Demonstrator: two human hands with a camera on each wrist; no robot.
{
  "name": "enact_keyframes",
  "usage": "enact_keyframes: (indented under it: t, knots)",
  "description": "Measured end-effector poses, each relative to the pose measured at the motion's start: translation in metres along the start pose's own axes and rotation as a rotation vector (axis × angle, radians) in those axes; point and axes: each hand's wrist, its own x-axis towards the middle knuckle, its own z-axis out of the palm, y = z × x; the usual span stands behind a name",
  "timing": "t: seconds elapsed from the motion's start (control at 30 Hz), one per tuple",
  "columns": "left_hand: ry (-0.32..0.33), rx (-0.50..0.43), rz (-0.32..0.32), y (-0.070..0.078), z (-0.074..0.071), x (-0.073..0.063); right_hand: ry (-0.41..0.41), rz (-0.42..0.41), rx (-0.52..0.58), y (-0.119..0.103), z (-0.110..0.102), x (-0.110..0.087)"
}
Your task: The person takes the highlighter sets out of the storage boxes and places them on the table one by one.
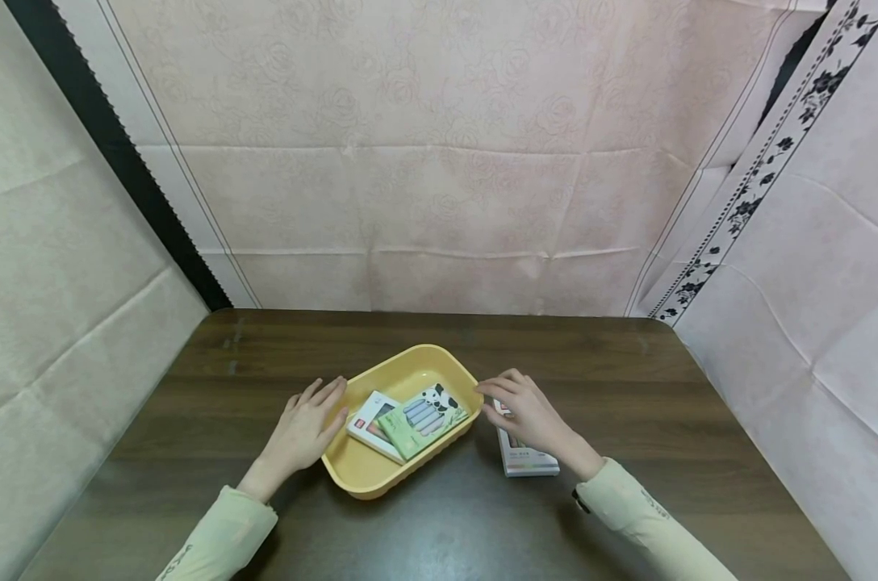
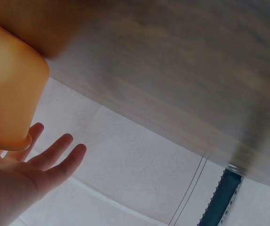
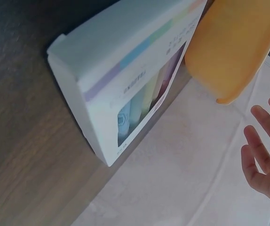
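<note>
Left hand and right hand, fingers extended, clamping nothing, flank a yellow rounded-rectangular plastic basket holding a green cardboard box and white box. Apparent step: positioning; next probably requires grasping the white windowed carton alongside.

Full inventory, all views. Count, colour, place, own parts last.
Table: 1, brown, lower half of head view
Tray: 1, yellow, on the table
Panda box: 1, mostly green, in the tray, overlapping the white box
White box: 1, white with printing, in the tray
Windowed box: 1, white, pastel contents, on the table right of the tray
Cloth hangings: 3 sides, pale, behind and beside the table
Floral border: 1, black on white, along right hanging
Left hand: 1, bare, at tray's left rim
Right hand: 1, bare, at tray's right rim
Sleeves: 2, pale green, on the forearms
</note>
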Motion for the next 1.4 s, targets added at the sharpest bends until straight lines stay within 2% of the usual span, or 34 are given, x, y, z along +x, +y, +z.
enact_keyframes:
  t: [0.23, 0.47, 0.9, 1.4]
  knots:
    - [0.022, -0.001, 0.006, 0.001, 0.001, 0.000, -0.009, -0.020, 0.000, -0.001, 0.000, 0.001]
    - [0.004, 0.005, -0.003, 0.002, 0.001, 0.000, 0.000, -0.043, 0.000, -0.003, 0.001, 0.002]
    - [0.015, 0.001, 0.005, 0.001, 0.000, 0.000, -0.039, 0.003, 0.008, -0.011, 0.003, 0.006]
    - [-0.007, -0.001, -0.004, 0.001, -0.002, 0.000, -0.034, -0.013, 0.024, -0.013, 0.007, 0.009]
